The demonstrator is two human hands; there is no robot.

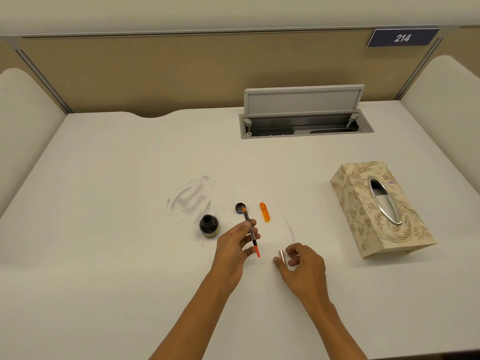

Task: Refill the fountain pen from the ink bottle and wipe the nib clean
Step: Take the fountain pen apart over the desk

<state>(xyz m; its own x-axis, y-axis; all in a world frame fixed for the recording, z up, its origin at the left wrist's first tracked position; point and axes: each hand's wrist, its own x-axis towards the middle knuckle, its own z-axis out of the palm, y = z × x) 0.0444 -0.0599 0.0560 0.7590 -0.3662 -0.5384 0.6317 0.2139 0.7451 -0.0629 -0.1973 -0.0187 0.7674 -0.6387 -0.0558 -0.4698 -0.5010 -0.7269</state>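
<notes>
My left hand [237, 242] pinches the fountain pen's inner part [250, 229], a thin dark converter with an orange end near me and the nib pointing away. My right hand [301, 263] holds a small clear barrel piece [282, 256] down by the desk surface. The open ink bottle [208, 226] stands just left of my left hand. Its black cap [240, 207] lies on the desk beyond the nib. The orange pen cap [265, 212] lies to the right of the bottle cap.
A patterned tissue box [376, 206] sits at the right of the white desk [117, 229]. An open cable hatch [304, 118] is at the back. Faint ink smears [189, 198] mark the desk behind the bottle. Partition walls stand on three sides.
</notes>
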